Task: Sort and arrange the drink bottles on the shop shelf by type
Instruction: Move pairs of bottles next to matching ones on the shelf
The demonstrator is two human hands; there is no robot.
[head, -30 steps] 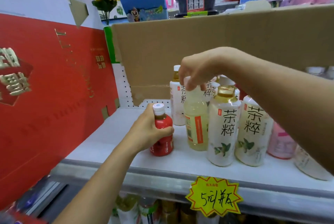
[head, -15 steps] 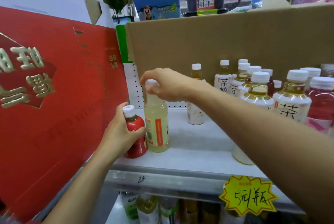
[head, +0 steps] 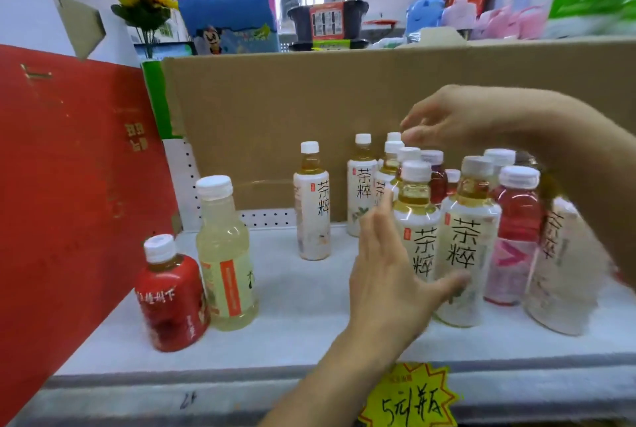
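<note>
I record the left hand (head: 389, 271) open, fingers straight, in front of the white tea bottles (head: 468, 240) crowding the right part of the shelf (head: 303, 323). The right hand (head: 447, 116) hovers over the rear caps, fingers loosely spread, gripping nothing; blur hides any contact. The red bottle (head: 172, 299) and pale yellow bottle (head: 225, 261) stand side by side at the left front corner. A lone tea bottle (head: 311, 209) stands nearer the back edge.

Near the left edge of the shelf (head: 309, 333) stand 1 red-wrapped bottle (head: 170, 299) and 1 pale yellow bottle (head: 225, 261). White-labelled tea bottles (head: 469, 247) number at least 6; the crowded caps behind may hide more. Toward the right edge are 1 pink drink (head: 516, 237) and 2 dark red drinks (head: 435, 175). 1 price tag (head: 409, 399) hangs on the front edge.
</note>
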